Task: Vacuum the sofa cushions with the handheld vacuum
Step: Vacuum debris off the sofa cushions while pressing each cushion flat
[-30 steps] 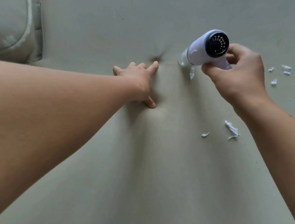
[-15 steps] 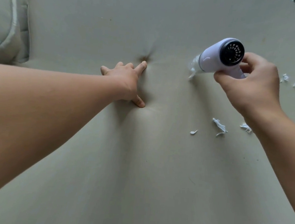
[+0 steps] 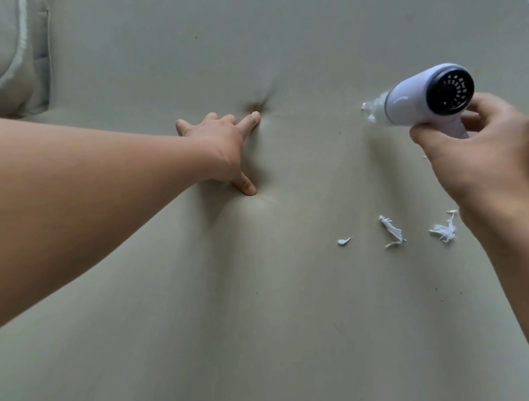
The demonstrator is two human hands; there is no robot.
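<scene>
Grip of right hand wrapped vacuum, nozzle aimed left, seemingly off cushion. Scraps lay nearer the person than the nozzle, just beside that wrist; long axis would need swinging round toward them. Left hand pressed flat, fingers spread, by tuft.

Matt woven cloth, beige-grey, smooth: sofa cushion; puckered into fine creases round the tuft dimple. Right of the tuft dimple, handheld vacuum: glossy pale plastic body with a highlight, dark matt perforated end cap, clear plastic nozzle. Right of and nearer than the tuft dimple, scraps: white, thin, crumpled, torn-edged, paper-like. Left of it, pillow: quilted cloth, slight sheen.
</scene>
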